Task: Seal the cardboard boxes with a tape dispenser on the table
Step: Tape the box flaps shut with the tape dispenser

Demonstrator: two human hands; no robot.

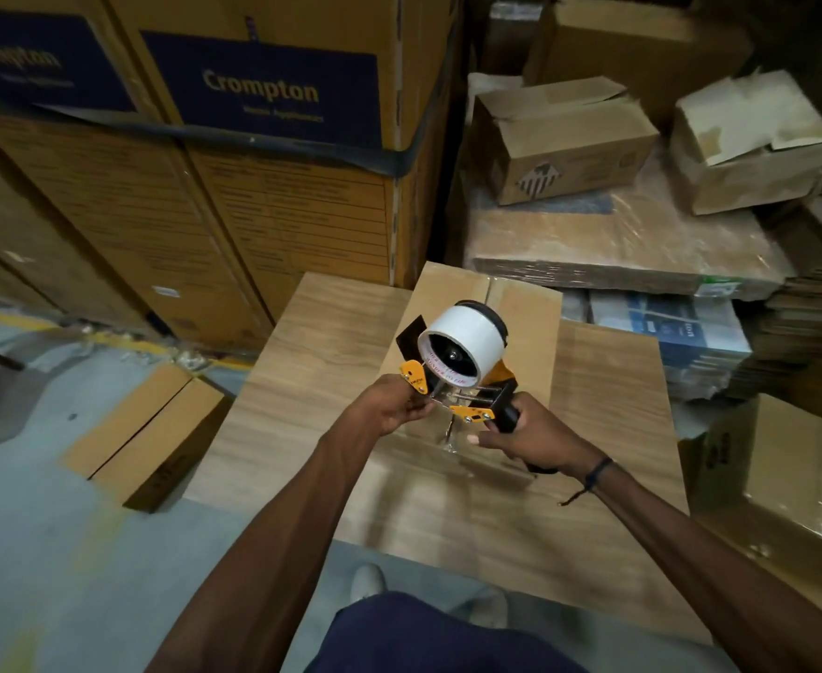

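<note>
From the head view we saw the tape dispenser (462,376) — orange and black, with a white roll — raised above a cardboard box (511,303) on the wood-grain table (311,381). Our right hand (530,437) gripped its black handle; our left hand (394,405) pinched its front end. Stacked Crompton cartons (263,94) stood behind — loose boxes (559,138) crowded the right.

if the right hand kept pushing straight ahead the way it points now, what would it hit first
Probably the tape dispenser it already grips by the handle. The right hand points up-left toward the left hand pinching the dispenser's front; beneath both lies the cardboard box. Depth is unclear.
</note>
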